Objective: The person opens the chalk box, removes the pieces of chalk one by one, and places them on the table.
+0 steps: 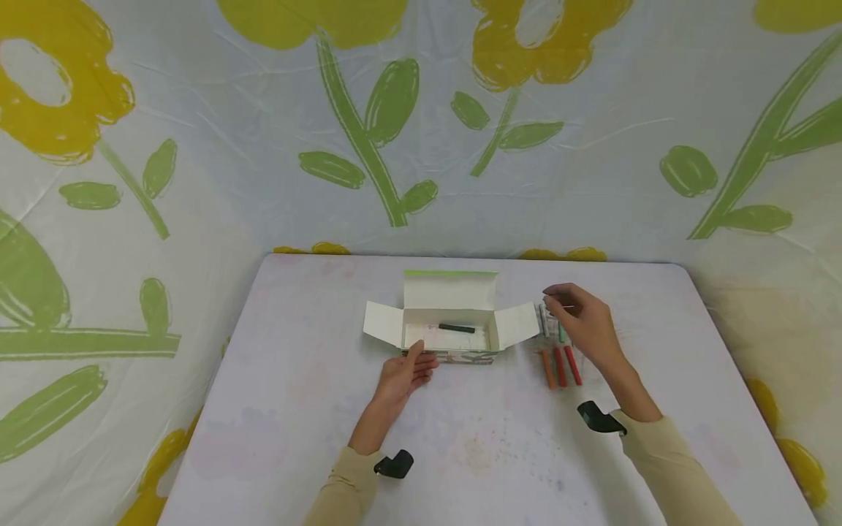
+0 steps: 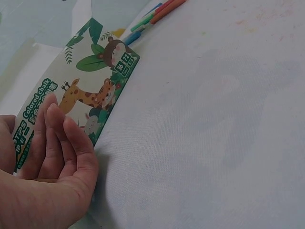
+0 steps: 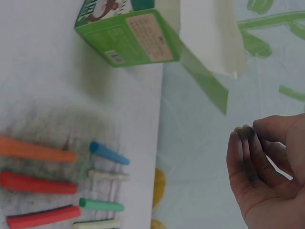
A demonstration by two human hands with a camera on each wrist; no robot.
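An opened cardboard chalk box (image 1: pixel 466 358) stands on the table with its lid and side flaps spread. One black chalk stick (image 1: pixel 457 329) lies inside. My left hand (image 1: pixel 399 376) holds the box's front wall, thumb over the rim and fingers along the printed outside, which reads "Colored chalk" in the left wrist view. Raised above the loose chalks to the right of the box is my right hand (image 1: pixel 588 321). Its fingers are loosely bent, thumb near the dark-smudged fingertips (image 3: pixel 245 129), with nothing visible between them.
Right of the box lie an orange chalk (image 1: pixel 548 370), two red chalks (image 3: pixel 38 182), a blue chalk (image 3: pixel 109 153), a green chalk (image 3: pixel 101 205) and pale chalks (image 3: pixel 108 175). Chalk dust marks the white table (image 1: pixel 296 409). A flower-printed cloth (image 1: pixel 263 131) hangs behind and at the sides.
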